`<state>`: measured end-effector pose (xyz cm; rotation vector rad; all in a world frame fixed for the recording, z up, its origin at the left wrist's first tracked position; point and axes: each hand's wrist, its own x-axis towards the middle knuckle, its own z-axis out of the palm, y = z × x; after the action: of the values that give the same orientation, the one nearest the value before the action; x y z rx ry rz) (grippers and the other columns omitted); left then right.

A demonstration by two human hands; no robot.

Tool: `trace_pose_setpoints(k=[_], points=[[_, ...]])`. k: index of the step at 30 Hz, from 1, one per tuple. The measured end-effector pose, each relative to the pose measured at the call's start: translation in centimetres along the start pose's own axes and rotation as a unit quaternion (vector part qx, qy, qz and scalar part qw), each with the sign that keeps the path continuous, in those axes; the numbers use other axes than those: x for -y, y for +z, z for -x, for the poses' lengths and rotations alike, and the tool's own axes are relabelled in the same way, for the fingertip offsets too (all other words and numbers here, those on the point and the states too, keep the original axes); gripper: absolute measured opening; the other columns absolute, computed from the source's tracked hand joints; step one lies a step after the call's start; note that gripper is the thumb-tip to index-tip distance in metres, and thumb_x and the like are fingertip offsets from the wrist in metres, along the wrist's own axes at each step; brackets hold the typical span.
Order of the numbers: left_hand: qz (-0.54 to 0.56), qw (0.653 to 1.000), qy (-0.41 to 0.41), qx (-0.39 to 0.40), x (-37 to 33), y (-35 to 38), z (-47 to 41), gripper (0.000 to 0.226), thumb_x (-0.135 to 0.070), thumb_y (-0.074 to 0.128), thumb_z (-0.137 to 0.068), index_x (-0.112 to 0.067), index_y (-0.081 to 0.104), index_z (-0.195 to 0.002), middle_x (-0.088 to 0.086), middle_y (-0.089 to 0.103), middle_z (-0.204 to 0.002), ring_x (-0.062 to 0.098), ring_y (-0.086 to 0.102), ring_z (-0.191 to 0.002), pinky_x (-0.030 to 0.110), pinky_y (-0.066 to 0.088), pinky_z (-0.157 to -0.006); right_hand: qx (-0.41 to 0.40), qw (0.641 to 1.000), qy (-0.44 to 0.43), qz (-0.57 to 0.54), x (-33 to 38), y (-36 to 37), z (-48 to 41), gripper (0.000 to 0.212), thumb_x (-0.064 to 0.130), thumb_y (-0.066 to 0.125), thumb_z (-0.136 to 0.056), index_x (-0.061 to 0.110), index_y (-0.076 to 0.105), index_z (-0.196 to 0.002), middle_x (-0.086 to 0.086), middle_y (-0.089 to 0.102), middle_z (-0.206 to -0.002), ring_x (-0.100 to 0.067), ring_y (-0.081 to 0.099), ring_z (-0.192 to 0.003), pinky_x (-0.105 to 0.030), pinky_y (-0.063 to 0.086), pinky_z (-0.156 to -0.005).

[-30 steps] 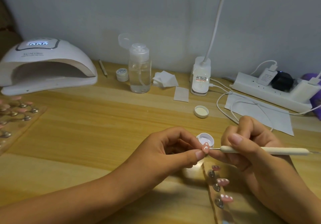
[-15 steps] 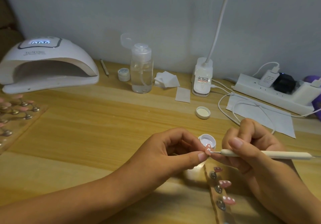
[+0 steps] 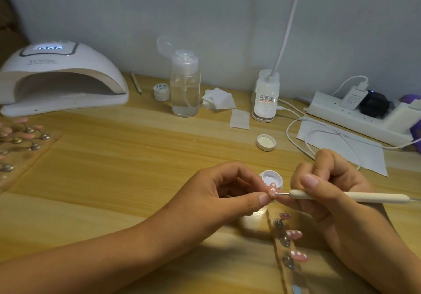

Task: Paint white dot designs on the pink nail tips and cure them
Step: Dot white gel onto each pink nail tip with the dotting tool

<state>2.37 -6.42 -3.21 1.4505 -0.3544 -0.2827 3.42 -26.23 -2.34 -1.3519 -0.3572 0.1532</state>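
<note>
You've got the tip (image 3: 272, 190) pinched in your left hand (image 3: 224, 193) right over the pot (image 3: 271, 178), so your right hand (image 3: 328, 186), gripping the dotter (image 3: 346, 196), can reload fast.

The wooden worktop (image 3: 114, 168) carries a curing lamp (image 3: 61, 81), clear bottle (image 3: 185, 88), power strip (image 3: 362, 120), loose lid (image 3: 265, 142) and open paint pot (image 3: 271, 177).
</note>
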Motion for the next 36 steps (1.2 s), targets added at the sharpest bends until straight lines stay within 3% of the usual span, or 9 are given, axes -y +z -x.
trace_pose_setpoints(k=[15, 20, 24, 30, 36], points=[[-0.003, 1.0, 0.004, 0.005, 0.24, -0.13, -0.08, 0.009, -0.02, 0.072, -0.08, -0.028, 0.071, -0.081, -0.009, 0.067, -0.077, 0.004, 0.06, -0.073, 0.016, 0.049, -0.07, 0.0, 1.0, -0.001, 0.024, 0.13, 0.13, 0.09, 0.041, 0.044, 0.084, -0.064, 0.02, 0.051, -0.063, -0.001, 0.052, -0.061, -0.011, 0.049, -0.058, -0.031, 0.047, -0.065], [-0.002, 1.0, 0.006, 0.005, 0.3, -0.1, -0.08, 0.009, -0.019, 0.072, -0.08, -0.028, 0.071, -0.082, -0.009, 0.067, -0.076, 0.004, 0.06, -0.073, 0.016, 0.048, -0.069, 0.002, 1.0, -0.009, 0.019, 0.04, 0.08, 0.07, 0.032, 0.031, 0.08, -0.067, 0.02, 0.05, -0.062, -0.002, 0.05, -0.059, -0.01, 0.049, -0.056, -0.029, 0.047, -0.064], [-0.003, 1.0, 0.004, 0.002, 0.28, -0.04, -0.11, 0.009, -0.019, 0.073, -0.079, -0.028, 0.071, -0.08, -0.007, 0.067, -0.077, 0.006, 0.06, -0.073, 0.017, 0.049, -0.07, 0.002, 1.0, -0.008, 0.015, 0.12, 0.18, 0.07, 0.041, 0.041, 0.083, -0.064, 0.02, 0.049, -0.062, -0.001, 0.05, -0.06, -0.01, 0.047, -0.056, -0.028, 0.046, -0.064], [-0.001, 1.0, 0.003, 0.002, 0.21, -0.01, -0.11, 0.009, -0.018, 0.072, -0.079, -0.027, 0.071, -0.08, -0.007, 0.067, -0.076, 0.005, 0.06, -0.07, 0.017, 0.049, -0.069, -0.002, 1.0, -0.014, 0.007, -0.17, 0.02, 0.05, 0.028, 0.025, 0.075, -0.069, 0.02, 0.048, -0.062, -0.001, 0.049, -0.059, -0.01, 0.046, -0.055, -0.03, 0.047, -0.065], [-0.002, 1.0, 0.004, 0.003, 0.17, -0.04, -0.07, 0.009, -0.018, 0.072, -0.079, -0.027, 0.071, -0.081, -0.009, 0.067, -0.076, 0.005, 0.059, -0.071, 0.016, 0.048, -0.068, 0.003, 1.0, -0.009, 0.005, -0.12, 0.13, -0.04, 0.04, 0.042, 0.083, -0.066, 0.019, 0.05, -0.064, -0.002, 0.05, -0.061, -0.01, 0.049, -0.057, -0.03, 0.053, -0.069]])
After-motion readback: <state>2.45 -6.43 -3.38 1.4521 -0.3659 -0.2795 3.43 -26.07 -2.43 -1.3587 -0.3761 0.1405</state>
